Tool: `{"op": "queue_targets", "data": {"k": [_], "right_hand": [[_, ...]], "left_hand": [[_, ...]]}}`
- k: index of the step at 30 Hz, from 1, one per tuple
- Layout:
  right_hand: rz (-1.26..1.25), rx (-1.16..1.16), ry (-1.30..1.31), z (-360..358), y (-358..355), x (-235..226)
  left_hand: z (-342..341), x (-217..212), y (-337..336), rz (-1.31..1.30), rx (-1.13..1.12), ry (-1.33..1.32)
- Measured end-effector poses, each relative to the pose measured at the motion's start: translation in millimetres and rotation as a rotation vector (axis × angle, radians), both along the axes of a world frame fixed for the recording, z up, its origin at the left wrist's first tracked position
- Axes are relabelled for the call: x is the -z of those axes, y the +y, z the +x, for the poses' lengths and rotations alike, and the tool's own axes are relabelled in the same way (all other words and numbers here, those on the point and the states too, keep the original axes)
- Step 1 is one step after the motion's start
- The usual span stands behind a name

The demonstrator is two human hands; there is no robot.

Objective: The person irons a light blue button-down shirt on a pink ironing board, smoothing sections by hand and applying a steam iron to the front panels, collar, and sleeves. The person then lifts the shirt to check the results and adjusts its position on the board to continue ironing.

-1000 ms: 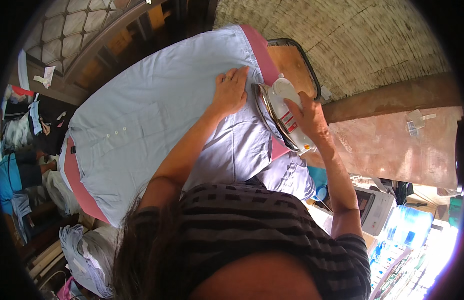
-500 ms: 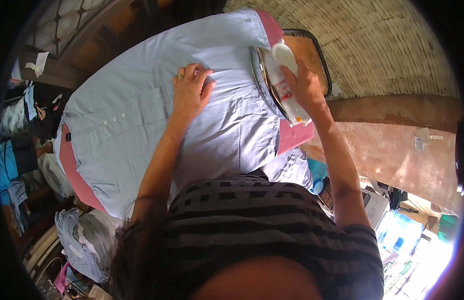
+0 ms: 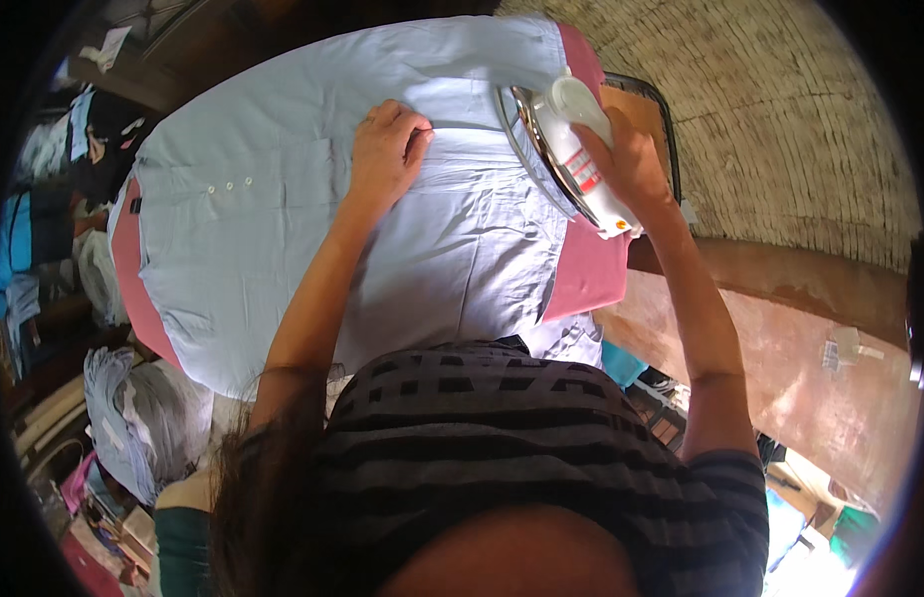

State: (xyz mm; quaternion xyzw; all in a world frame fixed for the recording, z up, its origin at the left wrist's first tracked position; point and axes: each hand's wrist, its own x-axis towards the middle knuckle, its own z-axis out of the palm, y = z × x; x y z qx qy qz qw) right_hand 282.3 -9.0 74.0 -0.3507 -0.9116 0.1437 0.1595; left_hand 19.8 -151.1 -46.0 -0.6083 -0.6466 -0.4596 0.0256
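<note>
A light blue shirt (image 3: 283, 298) lies spread over an ironing board with a pinkish-red cover (image 3: 591, 269). Three small buttons show on its left part, and creases run across its right half. My right hand (image 3: 636, 164) grips a white clothes iron (image 3: 573, 159) by its handle, at the shirt's right edge. The iron's shiny soleplate side faces left; whether all of it touches the cloth is hard to see. My left hand (image 3: 390, 149) rests on the middle of the shirt, fingers curled and thumb drawn in, pinching the fabric just left of the iron.
A black-framed brown panel (image 3: 646, 124) sits at the board's right end, beside a woven wall or mat (image 3: 780, 129). Bundled grey-blue clothes (image 3: 148, 418) are at lower left, with more garments (image 3: 94, 159) at far left. A brownish ledge (image 3: 770, 348) runs along the right.
The whole view has shifted slightly. The iron sits a little farther right relative to my left hand, and that hand's fingers have drawn closer together.
</note>
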Motion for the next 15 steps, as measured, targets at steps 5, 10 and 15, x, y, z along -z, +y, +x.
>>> {"op": "queue_targets", "data": {"k": [5, 10, 15], "right_hand": [[-0.046, -0.207, -0.126, 23.7, 9.8, -3.1], [-0.046, -0.492, -0.159, -1.7, 34.3, -0.4], [-0.072, -0.546, -0.236, -58.4, 35.0, -12.4]], "left_hand": [[-4.3, 2.9, 1.9, 0.025, 0.018, -0.037], [-2.7, 3.5, 4.6, 0.007, 0.036, -0.077], [-19.4, 0.8, -6.8, -0.045, 0.084, -0.11]]}}
